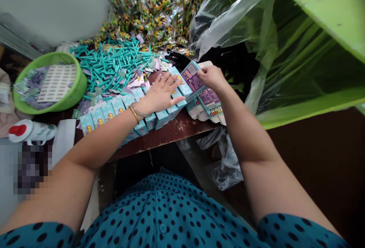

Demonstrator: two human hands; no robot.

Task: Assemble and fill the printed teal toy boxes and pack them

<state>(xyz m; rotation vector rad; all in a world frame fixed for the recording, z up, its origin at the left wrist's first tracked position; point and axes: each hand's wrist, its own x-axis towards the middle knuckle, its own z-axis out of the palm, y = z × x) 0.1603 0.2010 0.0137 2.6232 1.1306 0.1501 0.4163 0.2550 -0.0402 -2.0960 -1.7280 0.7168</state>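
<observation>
A row of small light-blue cartons (116, 107) lies side by side along the front of a dark wooden table (173, 131). My left hand (161, 94) rests flat on the right end of that row, fingers spread. My right hand (211, 77) pinches a blue and purple carton (190, 77) at its far end, held just right of the left hand's fingertips. Under it lies a stack of flat unfolded cartons (209, 105) at the table's right edge.
A heap of teal plastic sticks (114, 67) lies behind the row, with a pile of shiny packets (151, 12) beyond. A green bowl (75, 90) of paper sheets sits left. A clear plastic bag (236, 19) in a green bin stands right.
</observation>
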